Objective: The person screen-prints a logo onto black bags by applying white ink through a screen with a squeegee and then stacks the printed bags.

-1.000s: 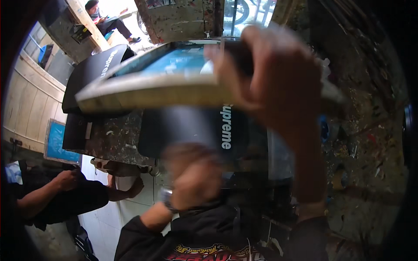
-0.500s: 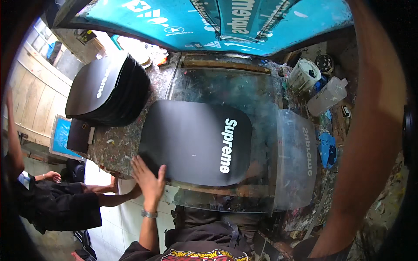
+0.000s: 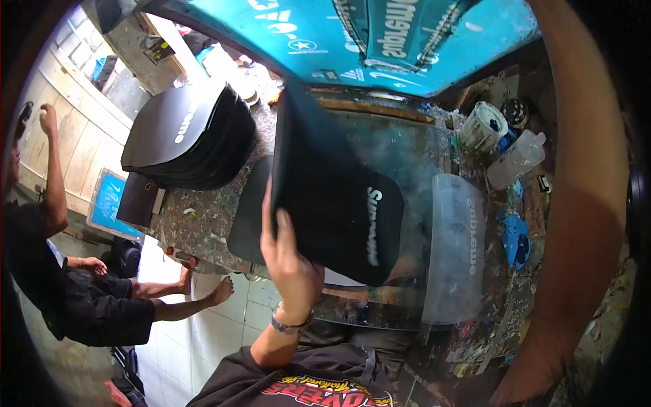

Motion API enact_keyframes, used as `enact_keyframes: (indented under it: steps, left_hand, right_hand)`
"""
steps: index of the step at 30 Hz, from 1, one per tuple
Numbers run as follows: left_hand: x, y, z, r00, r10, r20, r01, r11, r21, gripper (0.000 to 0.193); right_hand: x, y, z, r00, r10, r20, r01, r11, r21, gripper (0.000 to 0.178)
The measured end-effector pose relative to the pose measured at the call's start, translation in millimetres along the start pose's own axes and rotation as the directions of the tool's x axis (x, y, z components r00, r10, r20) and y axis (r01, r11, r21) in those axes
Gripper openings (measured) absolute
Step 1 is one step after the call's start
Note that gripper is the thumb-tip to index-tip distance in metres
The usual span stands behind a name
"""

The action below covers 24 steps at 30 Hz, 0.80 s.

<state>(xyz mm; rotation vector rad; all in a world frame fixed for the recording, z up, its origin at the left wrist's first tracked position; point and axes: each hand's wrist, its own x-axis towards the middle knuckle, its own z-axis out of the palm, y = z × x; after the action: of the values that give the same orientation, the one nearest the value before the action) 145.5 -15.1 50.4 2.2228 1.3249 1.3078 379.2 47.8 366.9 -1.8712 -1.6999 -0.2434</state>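
Gripping a dark lettered sheet by its raised left edge, our left hand is holding it tilted over another sheet on the glass. Lettering is looking done; full lift-off is apparently pending. We are not seeing our right hand's grip.

Left hand: spread at the sheet's lower left corner half a second ago, it now grips the left edge.
Black sheet: flat before, now bent up steeply on its left side.
White lettering: plainly readable earlier, now narrowed and blurred.
Bared beneath: a dark rounded area at left and a white patch below.
Teal screen: low across the table a second ago, now raised.
Right hand: on that frame then, now out of view.
Co-worker's hand: now raised into view at far left.
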Motion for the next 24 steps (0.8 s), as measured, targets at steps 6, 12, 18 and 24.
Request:
enact_keyframes:
  steps: [6,12,18,24]
  left_hand:
    - [100.3,4.9,-87.7,0.856,-0.462,0.231,0.212,-0.093,-0.973,0.039]
    - [222.1,-30.3,-130.4,0.863,-0.269,0.427,0.488,0.226,-0.843,0.016]
    - [339.3,-180.0,-198.2,0.879,0.001,0.476,0.397,0.551,-0.734,0.023]
    - [345.2,-374.1,-251.4,0.779,-0.576,-0.248,0.052,0.453,-0.89,0.033]
  right_hand:
    - [15.1,-5.5,6.1,0.999,-0.036,-0.021,0.037,0.998,0.042,0.055]
    - [68.8,69.9,5.9,0.984,-0.152,-0.097,0.129,0.97,-0.208,0.064]
    - [57.1,42.8,5.5,0.997,0.059,0.043,-0.058,0.998,-0.025,0.058]
    - [52.0,18.6,-0.5,0.989,0.147,0.008,-0.142,0.971,-0.19,0.063]
